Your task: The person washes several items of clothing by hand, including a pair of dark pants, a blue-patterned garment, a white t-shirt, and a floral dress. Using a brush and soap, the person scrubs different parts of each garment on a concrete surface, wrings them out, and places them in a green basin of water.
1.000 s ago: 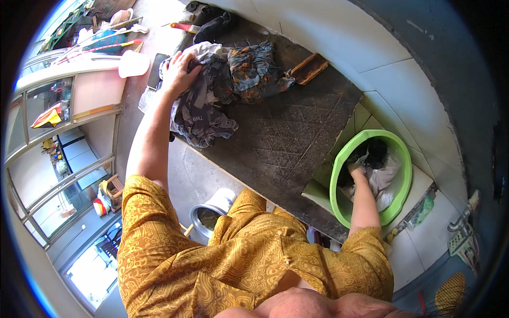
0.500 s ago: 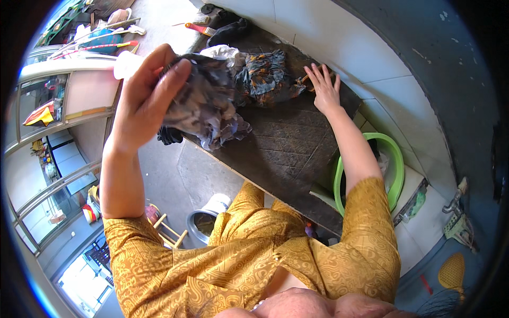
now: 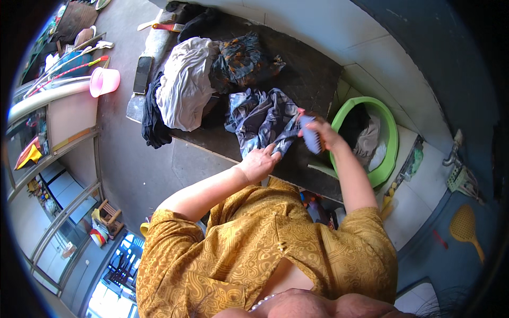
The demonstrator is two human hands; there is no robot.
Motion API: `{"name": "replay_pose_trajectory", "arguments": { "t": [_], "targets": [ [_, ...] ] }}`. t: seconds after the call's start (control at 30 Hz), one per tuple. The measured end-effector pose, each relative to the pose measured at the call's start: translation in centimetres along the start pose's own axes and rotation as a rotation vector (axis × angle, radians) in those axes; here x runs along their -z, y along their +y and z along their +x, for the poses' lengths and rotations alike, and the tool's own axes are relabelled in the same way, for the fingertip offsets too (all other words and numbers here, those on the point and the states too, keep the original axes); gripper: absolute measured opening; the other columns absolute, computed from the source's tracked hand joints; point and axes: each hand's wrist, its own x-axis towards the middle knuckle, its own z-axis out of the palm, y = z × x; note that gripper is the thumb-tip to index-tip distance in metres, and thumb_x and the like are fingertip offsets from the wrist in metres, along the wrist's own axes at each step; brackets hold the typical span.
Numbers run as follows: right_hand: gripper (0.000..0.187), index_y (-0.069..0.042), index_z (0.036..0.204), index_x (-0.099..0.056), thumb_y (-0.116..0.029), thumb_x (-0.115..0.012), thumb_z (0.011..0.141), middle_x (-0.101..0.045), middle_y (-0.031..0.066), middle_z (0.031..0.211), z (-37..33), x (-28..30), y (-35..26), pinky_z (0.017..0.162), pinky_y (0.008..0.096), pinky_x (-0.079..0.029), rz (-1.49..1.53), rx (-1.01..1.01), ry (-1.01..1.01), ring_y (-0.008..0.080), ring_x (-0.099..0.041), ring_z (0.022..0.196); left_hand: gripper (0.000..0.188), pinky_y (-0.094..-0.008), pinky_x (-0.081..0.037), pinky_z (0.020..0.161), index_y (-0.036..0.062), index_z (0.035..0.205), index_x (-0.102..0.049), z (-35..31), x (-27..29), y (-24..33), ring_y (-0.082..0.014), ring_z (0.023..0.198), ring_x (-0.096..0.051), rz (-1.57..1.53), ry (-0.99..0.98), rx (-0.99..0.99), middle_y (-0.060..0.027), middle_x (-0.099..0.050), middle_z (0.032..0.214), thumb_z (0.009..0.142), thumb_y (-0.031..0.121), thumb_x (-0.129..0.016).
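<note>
A crumpled garment (image 3: 260,119), patterned in dark blue, grey and white, lies on the dark slab (image 3: 313,69). My left hand (image 3: 258,162) is closed on its near edge, fingertips pressed into the fabric. A scrub brush (image 3: 309,134) with a bluish-purple body and bristles is in my right hand (image 3: 330,134), at the garment's right side. The brush is tilted and slightly blurred; whether its bristles touch the fabric I cannot tell. Behind the garment sit a white cloth (image 3: 185,85) and a dark cloth with orange flecks (image 3: 241,61).
Right of the slab stands a green tub (image 3: 391,138) holding cloths. Black cloth (image 3: 154,119) hangs over the slab's left edge. A red-handled brush (image 3: 168,27) lies at the far left. A pink bucket (image 3: 104,82) is further left; a tap (image 3: 455,146) is at the right wall.
My left hand has come down from the upper left, and the greyish fabric it held up is now on the slab. My right hand has left the slab's far side and now holds the brush.
</note>
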Motion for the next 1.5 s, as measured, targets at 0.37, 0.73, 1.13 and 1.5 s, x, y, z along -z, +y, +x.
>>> {"name": "replay_pose_trajectory", "arguments": {
  "t": [0.37,0.73,1.13,1.5],
  "targets": [
    [0.058,-0.01,0.122,-0.05,-0.021,-0.078,0.072,-0.06,0.0213,0.115,-1.8,-5.7,5.7,0.093,0.0485,-0.05,-1.522,0.133,0.362,0.0431,-0.061,0.104,0.013,-0.0415,-0.052,0.068,0.0142,0.093,-0.066,-1.4,3.2,-6.2,-0.0206,0.096,-0.063,0.435,-0.281,0.111,-0.0028,-0.058,0.096,0.083,0.023,-0.063],
    [0.038,-0.006,0.112,-0.057,-0.014,-0.075,0.079,-0.059,0.001,0.096,-18.9,-8.4,-18.9,0.081,0.0275,-0.045,-0.783,0.853,0.715,0.0146,-0.056,0.088,0.041,-0.0372,-0.046,0.104,0.0028,0.11,-0.071,-0.5,30.0,-3.4,-0.0307,0.123,-0.057,0.179,0.242,-0.261,-0.0201,-0.064,0.125,0.073,0.017,-0.08],
    [0.039,-0.007,0.113,-0.054,-0.007,-0.072,0.079,-0.053,0.0014,0.102,-29.1,-16.7,-19.2,0.086,0.0263,-0.043,-0.837,0.83,0.698,0.011,-0.051,0.093,0.035,-0.041,-0.044,0.095,0.0121,0.09,-0.076,-6.6,34.7,7.8,-0.0181,0.095,-0.06,0.91,0.753,-0.376,-0.0019,-0.068,0.084,0.088,0.046,-0.068],
    [0.074,-0.007,0.131,-0.052,-0.032,-0.08,0.067,-0.059,0.0193,0.12,-7.4,-6.9,10.0,0.099,0.0366,-0.046,-0.965,-0.1,0.256,0.0296,-0.059,0.112,0.05,-0.0516,-0.039,0.099,0.0132,0.122,-0.057,-9.7,4.1,-7.1,-0.0265,0.11,-0.057,0.573,-0.1,0.321,-0.0105,-0.063,0.109,0.082,0.039,-0.072]
  ]
}}
